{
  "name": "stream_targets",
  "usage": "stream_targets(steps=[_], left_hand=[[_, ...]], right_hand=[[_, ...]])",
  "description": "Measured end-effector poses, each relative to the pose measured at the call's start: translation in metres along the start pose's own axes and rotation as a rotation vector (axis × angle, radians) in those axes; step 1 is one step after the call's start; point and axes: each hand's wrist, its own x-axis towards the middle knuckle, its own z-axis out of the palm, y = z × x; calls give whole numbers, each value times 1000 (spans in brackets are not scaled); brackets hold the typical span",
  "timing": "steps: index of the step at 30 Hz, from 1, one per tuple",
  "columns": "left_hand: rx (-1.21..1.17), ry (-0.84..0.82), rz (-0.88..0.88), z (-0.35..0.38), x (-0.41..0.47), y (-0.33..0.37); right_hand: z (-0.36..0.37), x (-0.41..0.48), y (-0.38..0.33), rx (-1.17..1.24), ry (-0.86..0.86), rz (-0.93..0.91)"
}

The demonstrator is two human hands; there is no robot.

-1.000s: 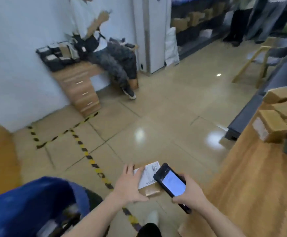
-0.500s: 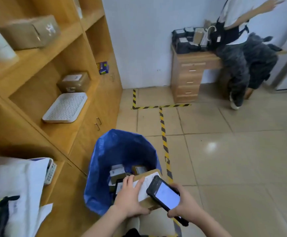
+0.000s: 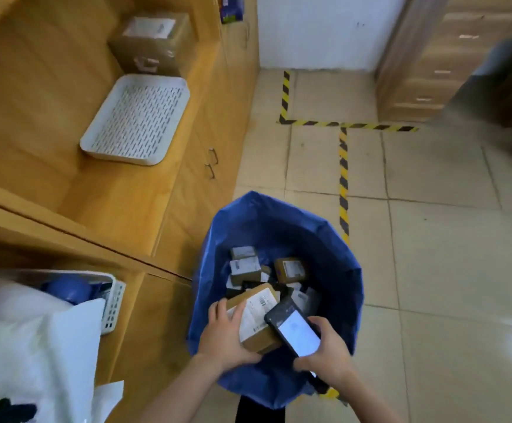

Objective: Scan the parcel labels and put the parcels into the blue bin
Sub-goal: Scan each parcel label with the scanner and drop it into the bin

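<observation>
My left hand (image 3: 223,337) grips a brown cardboard parcel (image 3: 256,319) with a white barcode label, held over the open mouth of the blue bin (image 3: 337,248). My right hand (image 3: 325,354) holds a black phone scanner (image 3: 294,331) with a lit screen, tilted beside the parcel and overlapping its right edge. Several small labelled parcels (image 3: 290,270) lie at the bottom of the bin below.
A wooden shelf unit on the left carries a white perforated tray (image 3: 135,119) and a cardboard box (image 3: 152,44). A white basket (image 3: 112,300) and white bags (image 3: 35,352) sit at lower left. Yellow-black floor tape (image 3: 343,178) runs behind the bin; a wooden drawer unit (image 3: 425,65) stands far right.
My view has swung left and down from the open floor to the bin. Both hands, with parcel and phone, now hang over the bin's opening instead of the floor.
</observation>
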Motion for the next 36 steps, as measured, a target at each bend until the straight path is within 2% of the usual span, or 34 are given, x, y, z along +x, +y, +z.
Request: stream_targets(steps=[4, 10, 20, 24, 27, 32, 36], left_hand=[[-21, -42, -56, 34, 70, -32], [50, -159, -119, 121, 170, -73], [69, -137, -142, 232, 294, -107], [-14, -125, -127, 251, 323, -110], [-14, -193, -127, 255, 334, -108], [69, -281, -101, 238, 333, -97], [190, -285, -70, 207, 317, -81]], right_hand=[[34, 75, 2, 17, -16, 92], [93, 190, 56, 1, -14, 288], [152, 331, 144, -145, 2, 342], [160, 360, 157, -135, 21, 344], [162, 368, 159, -134, 17, 337], [151, 355, 150, -92, 25, 329], [132, 325, 134, -8, 51, 326]])
